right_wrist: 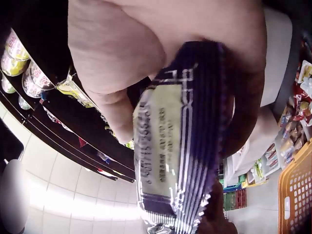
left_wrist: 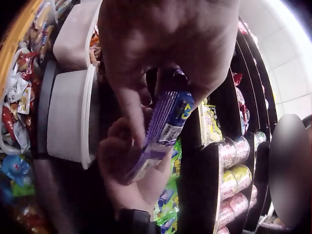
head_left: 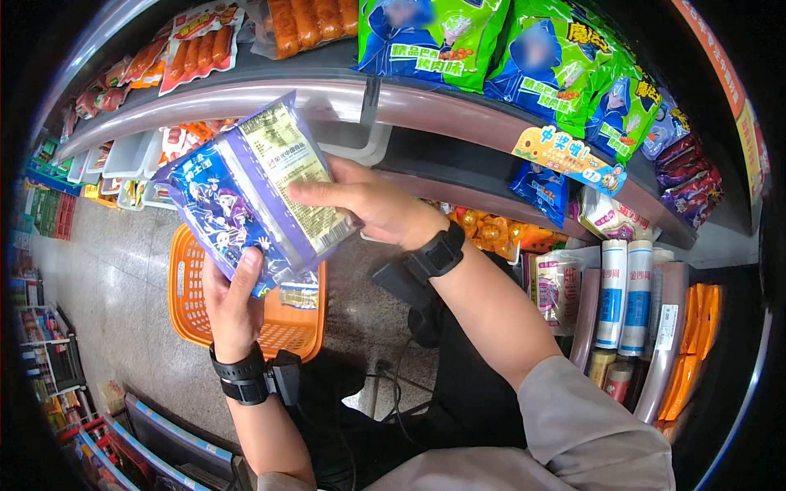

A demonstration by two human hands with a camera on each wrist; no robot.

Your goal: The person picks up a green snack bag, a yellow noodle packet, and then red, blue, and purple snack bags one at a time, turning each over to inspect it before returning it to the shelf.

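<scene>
Both hands hold a purple-and-blue snack bag (head_left: 250, 192), tilted, with cartoon figures on one half and a pale yellow printed label on the other. My left hand (head_left: 233, 303) pinches its lower edge, thumb lying over the blue print. At the opposite edge my right hand (head_left: 381, 200) grips it, thumb on the label and the other fingers hidden behind. In the left wrist view the bag (left_wrist: 163, 126) shows narrow and edge-on between the hands. Its ribbed purple end and printed label face the right wrist camera, below the right hand (right_wrist: 161, 34).
An orange basket (head_left: 182, 315) stands on the floor beneath the hands. Ahead, a shelf edge (head_left: 458, 106) carries green snack bags (head_left: 438, 41) and packed sausages (head_left: 201, 53). White bins (left_wrist: 68, 117) hang below. Rolled packs (head_left: 612, 295) and orange packets (head_left: 692, 344) sit at the right.
</scene>
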